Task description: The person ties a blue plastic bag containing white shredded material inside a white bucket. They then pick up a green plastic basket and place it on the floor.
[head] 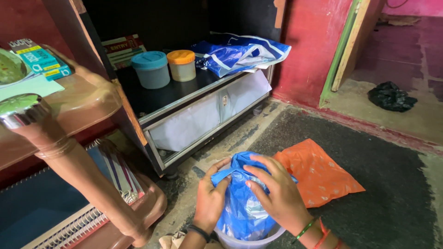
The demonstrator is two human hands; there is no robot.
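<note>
A crumpled blue plastic bag (242, 210) sits in the mouth of a pale plastic bucket (251, 240) at the bottom edge of the head view. My left hand (210, 198) grips the bag's left edge, thumb over the folded rim. My right hand (277, 191) lies on the bag's right side with its fingers pressing into the plastic. An orange patterned bag (318, 173) lies flat on the floor just right of my hands, touching the blue bag.
A low dark cabinet (184, 115) stands ahead with a blue-lidded jar (151, 69), an orange-lidded jar (182, 64) and another blue bag (240, 53) on its shelf. A brown plastic table (69, 138) is at left. A black bag (391, 96) lies by the doorway.
</note>
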